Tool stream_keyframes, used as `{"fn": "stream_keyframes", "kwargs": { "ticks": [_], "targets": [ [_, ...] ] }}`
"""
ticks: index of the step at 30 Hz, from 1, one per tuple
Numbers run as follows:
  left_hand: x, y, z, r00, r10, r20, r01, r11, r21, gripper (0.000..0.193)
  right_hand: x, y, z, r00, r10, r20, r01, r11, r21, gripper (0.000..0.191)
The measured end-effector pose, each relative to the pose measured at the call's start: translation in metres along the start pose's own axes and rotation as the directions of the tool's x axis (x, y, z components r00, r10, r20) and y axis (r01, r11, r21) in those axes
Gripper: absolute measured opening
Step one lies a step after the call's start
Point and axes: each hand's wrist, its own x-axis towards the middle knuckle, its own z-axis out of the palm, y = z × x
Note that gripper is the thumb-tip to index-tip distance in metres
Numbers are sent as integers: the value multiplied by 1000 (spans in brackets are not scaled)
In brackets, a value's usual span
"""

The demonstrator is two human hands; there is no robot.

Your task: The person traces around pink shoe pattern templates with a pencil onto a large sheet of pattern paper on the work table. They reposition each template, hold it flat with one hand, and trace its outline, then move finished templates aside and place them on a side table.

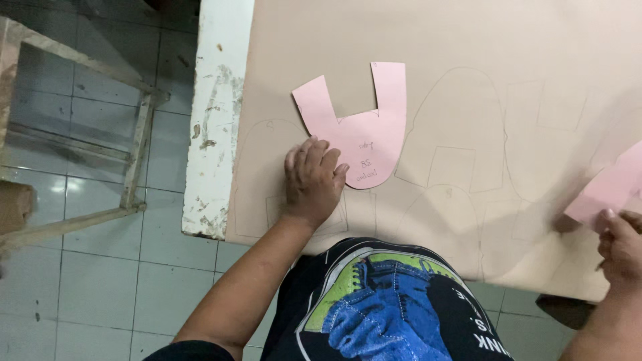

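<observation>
A pink U-shaped paper pattern (364, 130) lies on a large beige sheet (468, 53) that covers the table. My left hand (311, 179) rests flat on the sheet with its fingertips touching the pattern's lower left edge. At the right edge of view my right hand (620, 242) grips a second pink paper piece (612, 187), which is blurred and lifted slightly off the sheet. Pencil outlines of similar shapes (461, 127) are traced across the beige sheet.
The table's white, chipped edge (217, 113) runs along the left side of the sheet. A metal frame (134, 147) stands on the tiled floor (87, 281) to the left. My dark printed shirt (388, 301) fills the bottom centre.
</observation>
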Motion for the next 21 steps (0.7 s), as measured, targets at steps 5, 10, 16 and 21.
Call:
{"fn": "stream_keyframes", "kwargs": {
  "ticks": [5, 10, 16, 21],
  "targets": [
    [19, 30, -15, 963, -85, 255, 229, 752, -617, 47, -64, -94, 83, 957, -35, 287, 18, 998, 62, 14],
    [53, 37, -17, 956, -2, 294, 286, 236, -929, 41, -116, -168, 177, 677, -339, 654, 299, 938, 177, 16],
    [109, -43, -42, 905, -397, 152, 281, 288, -916, 27, -131, -181, 171, 551, -261, 793, 337, 939, 76, 30],
    [155, -116, -55, 886, -457, 78, 221, 267, -938, 39, -127, -153, 163, 671, -121, 731, 292, 950, -111, 34]
  ]
}}
